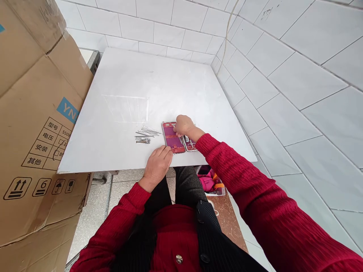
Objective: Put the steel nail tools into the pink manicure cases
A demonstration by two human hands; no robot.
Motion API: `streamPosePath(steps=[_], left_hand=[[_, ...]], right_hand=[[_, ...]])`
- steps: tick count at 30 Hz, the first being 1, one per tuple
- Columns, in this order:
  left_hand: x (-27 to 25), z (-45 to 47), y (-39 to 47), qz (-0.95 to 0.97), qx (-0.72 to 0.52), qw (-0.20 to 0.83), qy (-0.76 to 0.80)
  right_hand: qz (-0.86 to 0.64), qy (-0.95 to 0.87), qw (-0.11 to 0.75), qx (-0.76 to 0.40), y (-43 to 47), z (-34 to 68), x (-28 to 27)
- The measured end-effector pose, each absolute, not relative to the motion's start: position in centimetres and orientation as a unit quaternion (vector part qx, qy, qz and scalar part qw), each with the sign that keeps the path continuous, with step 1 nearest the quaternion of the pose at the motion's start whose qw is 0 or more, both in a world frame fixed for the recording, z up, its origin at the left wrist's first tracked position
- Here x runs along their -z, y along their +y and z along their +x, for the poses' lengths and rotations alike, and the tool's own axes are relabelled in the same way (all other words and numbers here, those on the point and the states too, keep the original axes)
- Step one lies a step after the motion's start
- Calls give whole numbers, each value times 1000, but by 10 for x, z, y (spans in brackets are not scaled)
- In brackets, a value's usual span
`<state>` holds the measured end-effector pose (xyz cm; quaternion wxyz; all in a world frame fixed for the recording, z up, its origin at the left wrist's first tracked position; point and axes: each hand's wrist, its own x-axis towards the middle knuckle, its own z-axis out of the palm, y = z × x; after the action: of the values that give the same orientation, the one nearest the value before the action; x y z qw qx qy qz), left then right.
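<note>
An opened manicure case (172,130) with a red edge and purple lining lies near the table's front edge. My left hand (159,162) is at its near left corner, fingers curled together on the edge. Above the middle of the case is my right hand (183,125), fingers pinched together; whatever is between them is hidden. Small scissors (191,145) sit in the right half, partly covered by my right arm. To the left of the case lie nail clippers (142,140) and several thin metal manicure tools (149,130).
The case rests on a white table (124,75). Tall cardboard boxes (42,113) stand along the left, and a tiled wall (283,83) rises at the right and back. Beneath the front edge, a container with pink items (208,183) is near my knee.
</note>
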<state>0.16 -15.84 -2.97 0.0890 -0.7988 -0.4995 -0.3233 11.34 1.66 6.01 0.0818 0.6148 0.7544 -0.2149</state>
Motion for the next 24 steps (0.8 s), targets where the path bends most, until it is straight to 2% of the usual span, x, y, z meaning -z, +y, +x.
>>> streamPosePath(steps=[5,15,24], left_hand=[[28,1,-158,-799,323,93,-499],[30,2,-159,-798,325,85,-501],[31,1,-161,-798,315,67,-509]], right_hand=[[635,732,35,245,13,118,-57],[626,746,25,227,23,108,-64],[490,862,30,128,31,45,-64]])
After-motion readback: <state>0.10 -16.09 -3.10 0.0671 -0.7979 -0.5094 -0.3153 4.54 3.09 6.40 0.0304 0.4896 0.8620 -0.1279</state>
